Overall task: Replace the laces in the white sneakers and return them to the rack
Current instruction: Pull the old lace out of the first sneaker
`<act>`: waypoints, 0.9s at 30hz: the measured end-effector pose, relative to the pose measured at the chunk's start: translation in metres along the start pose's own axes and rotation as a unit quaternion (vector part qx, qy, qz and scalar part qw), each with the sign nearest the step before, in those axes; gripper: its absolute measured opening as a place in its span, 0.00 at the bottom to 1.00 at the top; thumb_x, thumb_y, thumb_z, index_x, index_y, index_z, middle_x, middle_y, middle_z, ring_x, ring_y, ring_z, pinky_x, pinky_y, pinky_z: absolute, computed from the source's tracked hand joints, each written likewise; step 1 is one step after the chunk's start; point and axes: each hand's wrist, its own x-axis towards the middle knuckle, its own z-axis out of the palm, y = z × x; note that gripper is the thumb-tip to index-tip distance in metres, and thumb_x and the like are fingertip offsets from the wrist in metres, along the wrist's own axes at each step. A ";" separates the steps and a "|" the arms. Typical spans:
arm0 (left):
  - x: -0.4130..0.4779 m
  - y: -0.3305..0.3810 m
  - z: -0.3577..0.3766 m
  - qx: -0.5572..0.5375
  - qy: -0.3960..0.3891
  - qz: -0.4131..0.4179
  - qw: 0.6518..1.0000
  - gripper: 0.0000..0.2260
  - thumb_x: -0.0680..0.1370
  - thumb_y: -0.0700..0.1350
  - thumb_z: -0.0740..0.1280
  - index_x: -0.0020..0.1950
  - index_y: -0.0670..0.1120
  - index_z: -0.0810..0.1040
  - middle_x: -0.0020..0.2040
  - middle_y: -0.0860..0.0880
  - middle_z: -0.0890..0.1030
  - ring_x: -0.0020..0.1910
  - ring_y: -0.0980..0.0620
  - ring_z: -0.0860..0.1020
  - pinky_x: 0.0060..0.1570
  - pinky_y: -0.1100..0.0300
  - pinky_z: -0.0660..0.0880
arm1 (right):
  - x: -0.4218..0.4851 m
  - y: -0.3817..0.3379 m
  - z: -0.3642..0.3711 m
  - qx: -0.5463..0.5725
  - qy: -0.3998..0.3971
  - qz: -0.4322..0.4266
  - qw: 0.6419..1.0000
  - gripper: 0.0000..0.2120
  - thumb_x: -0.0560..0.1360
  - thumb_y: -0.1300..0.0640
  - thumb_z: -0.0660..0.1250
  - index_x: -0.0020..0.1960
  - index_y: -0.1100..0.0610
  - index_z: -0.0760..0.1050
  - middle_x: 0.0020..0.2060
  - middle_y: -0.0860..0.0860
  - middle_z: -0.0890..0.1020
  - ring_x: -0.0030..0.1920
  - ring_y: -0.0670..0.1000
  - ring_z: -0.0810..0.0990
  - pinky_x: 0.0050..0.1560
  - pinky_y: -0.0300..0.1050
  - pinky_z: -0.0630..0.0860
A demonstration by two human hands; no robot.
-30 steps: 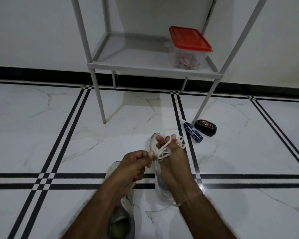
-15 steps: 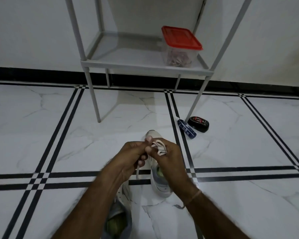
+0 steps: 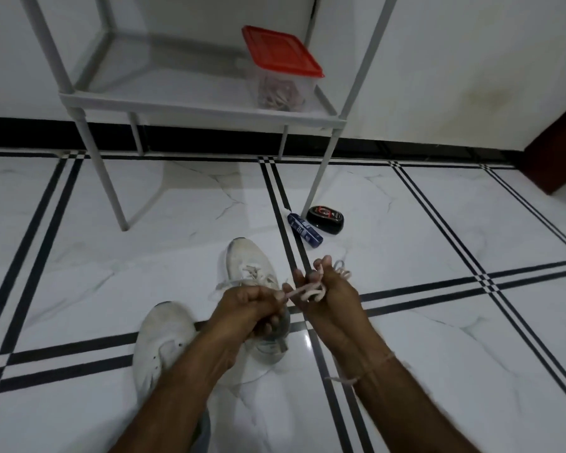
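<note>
Left hand [image 3: 249,305] pinches one end of the white lace [image 3: 303,291], right hand [image 3: 334,300] grips the rest coiled round its fingers, just over the white sneaker [image 3: 244,255] at mid-frame: best, I'd say, to keep that strand taut and wind evenly, no tangles.

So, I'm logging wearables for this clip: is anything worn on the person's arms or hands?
No sleeves are in view. The left hand has no glove or watch. The right hand is ungloved too, but a thin pale thread band circles its wrist, one frayed end loose.
</note>
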 end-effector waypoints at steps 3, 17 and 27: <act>0.006 0.000 0.025 -0.002 0.038 0.043 0.998 0.09 0.78 0.45 0.74 0.42 0.40 0.83 0.33 0.45 0.83 0.29 0.53 0.78 0.30 0.62 0.75 | 0.015 -0.008 -0.004 -0.009 0.066 0.006 0.998 0.12 0.84 0.49 0.61 0.44 0.54 0.71 0.23 0.46 0.68 0.24 0.45 0.70 0.36 0.43 0.73; 0.107 -0.073 0.130 0.273 0.029 0.056 0.960 0.04 0.75 0.42 0.75 0.49 0.48 0.85 0.44 0.54 0.86 0.45 0.54 0.84 0.46 0.63 0.79 | 0.058 -0.033 -0.113 -0.286 0.116 0.060 0.949 0.22 0.79 0.37 0.65 0.59 0.54 0.82 0.48 0.51 0.88 0.54 0.52 0.84 0.47 0.40 0.75; 0.102 -0.078 0.141 0.279 0.028 0.110 0.954 0.16 0.76 0.40 0.74 0.61 0.51 0.80 0.55 0.54 0.84 0.54 0.56 0.82 0.56 0.60 0.79 | 0.065 -0.024 -0.157 -0.470 0.147 -0.099 0.865 0.07 0.82 0.55 0.66 0.59 0.48 0.79 0.52 0.43 0.83 0.54 0.44 0.81 0.57 0.38 0.77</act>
